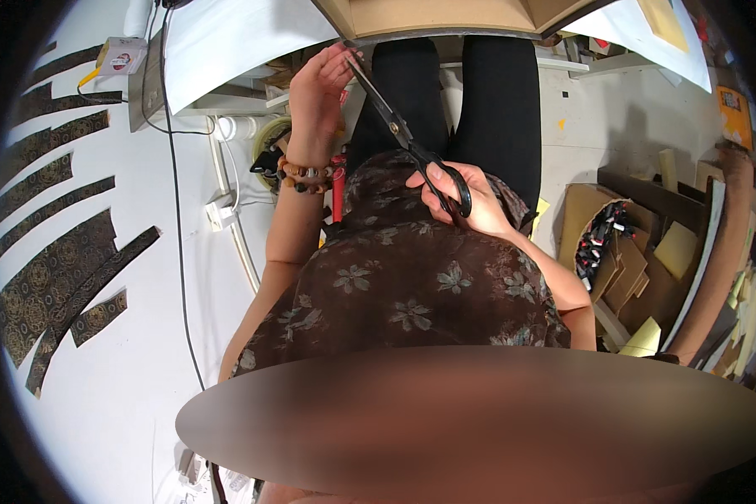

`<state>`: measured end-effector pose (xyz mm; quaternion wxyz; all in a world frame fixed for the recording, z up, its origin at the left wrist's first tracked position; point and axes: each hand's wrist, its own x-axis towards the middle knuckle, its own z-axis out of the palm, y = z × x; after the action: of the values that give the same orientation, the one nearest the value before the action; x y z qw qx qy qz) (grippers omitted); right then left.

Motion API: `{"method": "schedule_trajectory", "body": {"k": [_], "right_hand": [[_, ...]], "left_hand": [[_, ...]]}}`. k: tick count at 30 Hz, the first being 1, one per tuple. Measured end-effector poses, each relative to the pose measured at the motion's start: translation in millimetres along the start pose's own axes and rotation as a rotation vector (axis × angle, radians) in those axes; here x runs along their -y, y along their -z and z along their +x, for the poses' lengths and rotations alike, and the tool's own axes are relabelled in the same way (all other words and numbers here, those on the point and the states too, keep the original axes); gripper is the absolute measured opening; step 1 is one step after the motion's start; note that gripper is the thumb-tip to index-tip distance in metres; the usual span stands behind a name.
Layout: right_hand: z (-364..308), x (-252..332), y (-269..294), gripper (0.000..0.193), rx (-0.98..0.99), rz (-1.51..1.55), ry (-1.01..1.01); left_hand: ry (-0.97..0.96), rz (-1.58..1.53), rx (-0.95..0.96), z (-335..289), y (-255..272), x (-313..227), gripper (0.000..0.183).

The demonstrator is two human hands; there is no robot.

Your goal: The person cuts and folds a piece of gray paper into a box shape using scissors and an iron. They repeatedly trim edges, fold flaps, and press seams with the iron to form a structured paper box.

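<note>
At the centre of the frame, the fingers of the right hand (481,202) are closed around the looped black handles of a pair of scissors (395,128). The blades slant away from that grip toward the upper left, lying nearly together as far as can be seen, and their tips end right at the fingertips of the left hand (315,84). Those left fingers are bent near the upper middle; whether they pinch anything, or touch the blade tips, I cannot tell, since the dark bit there blends into the dark lower edge of the brown box (445,15) at the top.

With the tips this close to skin, good handling would mean keeping the left fingertips beside the blade line, never across it, and closing the blades in short, controlled strokes. A settled right wrist should help the points stay steady, and a better view of the tips would make placement surer.

Below the scissors spread the floral garment (412,277) and, above it, black trousers (497,92). Farther out, dark patterned strips (46,185) lie on the white table (130,353) at the left; a carton (569,220) of scraps stands at the right.
</note>
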<state>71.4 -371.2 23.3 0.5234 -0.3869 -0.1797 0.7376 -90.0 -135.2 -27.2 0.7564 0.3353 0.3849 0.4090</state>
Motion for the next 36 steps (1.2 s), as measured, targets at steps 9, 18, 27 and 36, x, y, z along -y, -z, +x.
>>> {"method": "schedule_trajectory", "body": {"k": [9, 18, 27, 36], "right_hand": [[26, -18, -17, 0.045, -0.033, 0.152, 0.000], [28, -33, -16, 0.044, -0.049, 0.101, 0.002], [29, -27, -15, 0.049, -0.032, 0.080, 0.055], [34, -22, -20, 0.048, -0.053, 0.135, -0.008]], "left_hand": [[0.127, -0.117, -0.008, 29, -10, 4, 0.034], [0.160, -0.271, -0.065, 38, -9, 10, 0.032], [0.202, -0.221, -0.066, 32, -9, 6, 0.030], [0.186, -0.253, -0.072, 34, -5, 9, 0.026]]}}
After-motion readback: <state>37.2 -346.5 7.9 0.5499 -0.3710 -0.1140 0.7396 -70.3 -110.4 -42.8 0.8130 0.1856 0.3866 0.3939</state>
